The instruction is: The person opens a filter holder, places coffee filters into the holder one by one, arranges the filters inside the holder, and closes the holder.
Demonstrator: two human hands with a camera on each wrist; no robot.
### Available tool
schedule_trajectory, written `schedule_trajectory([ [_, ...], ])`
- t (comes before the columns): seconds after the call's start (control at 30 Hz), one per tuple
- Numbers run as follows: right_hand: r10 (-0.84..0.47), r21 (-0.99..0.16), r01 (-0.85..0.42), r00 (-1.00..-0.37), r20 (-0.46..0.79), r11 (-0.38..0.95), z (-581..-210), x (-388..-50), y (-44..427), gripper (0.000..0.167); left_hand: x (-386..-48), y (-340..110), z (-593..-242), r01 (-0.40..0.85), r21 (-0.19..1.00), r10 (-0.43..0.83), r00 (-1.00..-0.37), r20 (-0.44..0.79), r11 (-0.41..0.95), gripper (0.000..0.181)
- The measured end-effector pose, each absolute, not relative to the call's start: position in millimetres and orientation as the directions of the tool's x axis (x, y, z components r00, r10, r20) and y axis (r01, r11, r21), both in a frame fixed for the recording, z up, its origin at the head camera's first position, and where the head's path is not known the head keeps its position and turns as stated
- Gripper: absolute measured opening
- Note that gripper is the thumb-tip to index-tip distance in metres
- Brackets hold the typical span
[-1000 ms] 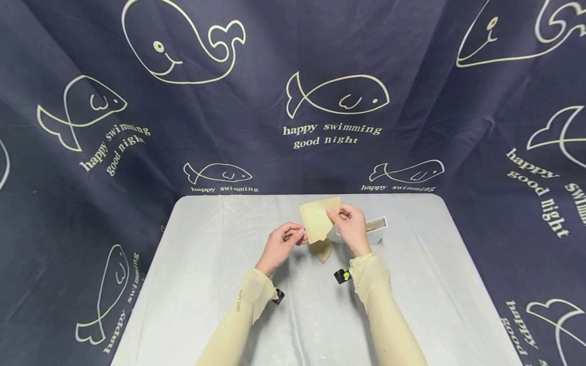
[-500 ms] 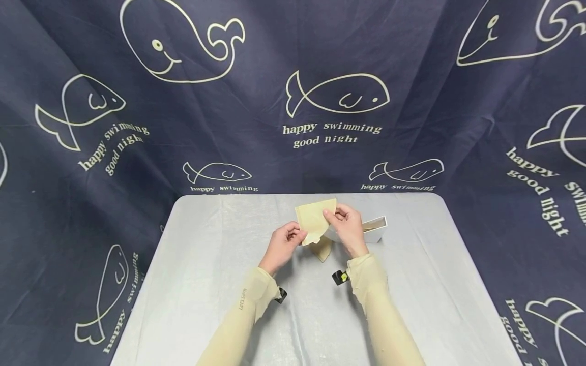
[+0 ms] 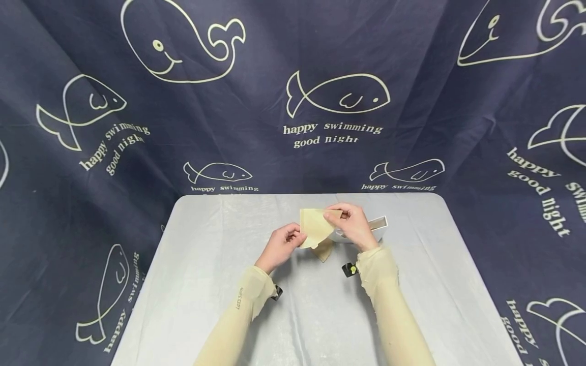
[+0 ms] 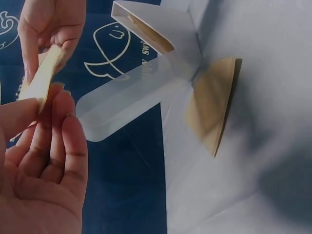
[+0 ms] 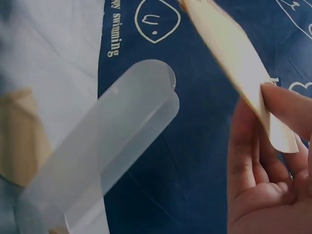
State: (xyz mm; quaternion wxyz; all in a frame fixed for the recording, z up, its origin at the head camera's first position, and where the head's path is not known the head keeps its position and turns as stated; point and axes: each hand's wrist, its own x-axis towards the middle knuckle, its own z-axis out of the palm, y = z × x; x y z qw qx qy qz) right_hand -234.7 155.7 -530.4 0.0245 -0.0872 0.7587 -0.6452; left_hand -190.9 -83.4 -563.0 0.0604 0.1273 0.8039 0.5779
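Observation:
A pale tan coffee filter point(image 3: 316, 226), flat and tapered, is held above the table between both hands. My left hand point(image 3: 284, 244) pinches its lower left edge between thumb and fingers. At the upper right corner, my right hand point(image 3: 353, 224) grips it, thumb on the near face. The right wrist view shows the filter point(image 5: 234, 53) nearly edge-on. Below the hands, a second, browner coffee filter point(image 4: 212, 105) lies on the table, partly covered in the head view.
A white open-ended box point(image 4: 161, 22) with brown paper inside stands behind my right hand. Beside it, a long translucent plastic piece point(image 5: 126, 117) with rounded ends sticks out. The pale-covered table point(image 3: 220, 229) meets a dark blue printed curtain point(image 3: 256, 117).
My left hand has taken hold of the filter's lower left edge. The filter has turned so its top edge lies level and lower, and my right hand has shifted slightly right since half a second ago.

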Motion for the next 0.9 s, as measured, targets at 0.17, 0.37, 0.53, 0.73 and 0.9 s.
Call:
schedule_trajectory([
  [0.17,-0.002,-0.993,-0.107,-0.994,0.107,0.054,-533,-232,153,0.024,-189,-81,-567,0.067,0.989,0.227,-0.973,0.036,0.130,0.017],
  [0.37,0.073,-0.986,-0.110,-0.992,0.102,-0.125,-536,-229,145,0.022,-186,-72,-568,0.054,0.999,0.175,-0.983,0.053,0.002,0.023],
  [0.53,0.016,-0.989,-0.091,-0.996,0.090,-0.113,-539,-225,139,0.024,-185,-67,-567,0.047,0.999,0.137,-0.990,0.044,0.018,0.022],
  [0.73,-0.042,-0.987,-0.140,-0.989,0.143,-0.079,-532,-228,151,0.028,-187,-72,-563,0.048,0.996,0.149,-0.988,0.037,0.076,0.019],
  [0.9,-0.073,-0.978,-0.184,-0.979,0.192,-0.099,-525,-233,161,0.029,-188,-77,-561,0.047,0.990,0.165,-0.986,0.024,0.137,0.017],
])
